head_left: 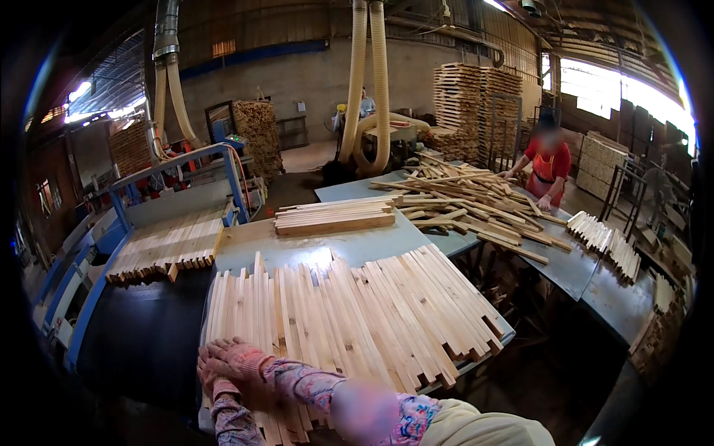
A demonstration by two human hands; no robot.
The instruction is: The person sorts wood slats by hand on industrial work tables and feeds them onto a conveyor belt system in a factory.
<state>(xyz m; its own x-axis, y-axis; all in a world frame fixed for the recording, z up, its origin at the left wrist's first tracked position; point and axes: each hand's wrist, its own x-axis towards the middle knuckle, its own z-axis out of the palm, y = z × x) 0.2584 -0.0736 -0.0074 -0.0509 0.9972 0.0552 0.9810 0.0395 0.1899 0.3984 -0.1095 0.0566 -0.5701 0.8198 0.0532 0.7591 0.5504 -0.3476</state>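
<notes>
My right hand [242, 359], in a pinkish work glove, reaches across to the left end of a wide row of wood strips [349, 320]. Its fingers are stretched out and lie over the strips' edge, with nothing held. Close against it, my left hand [212, 373], gloved the same way, rests at the row's left side with its fingers extended, partly overlapped by the right. The pale strips lie side by side on a grey metal table [256, 234], their ends uneven. Both my sleeves are flowered.
A black conveyor belt [141, 327] borders the table, carrying strips [167, 238] near a blue machine frame [119, 201]. A bundle of strips [335, 219] sits at the table's back. Beyond, a person in red [549, 167] stands by a loose heap [468, 197]. Hoses [379, 89] hang behind.
</notes>
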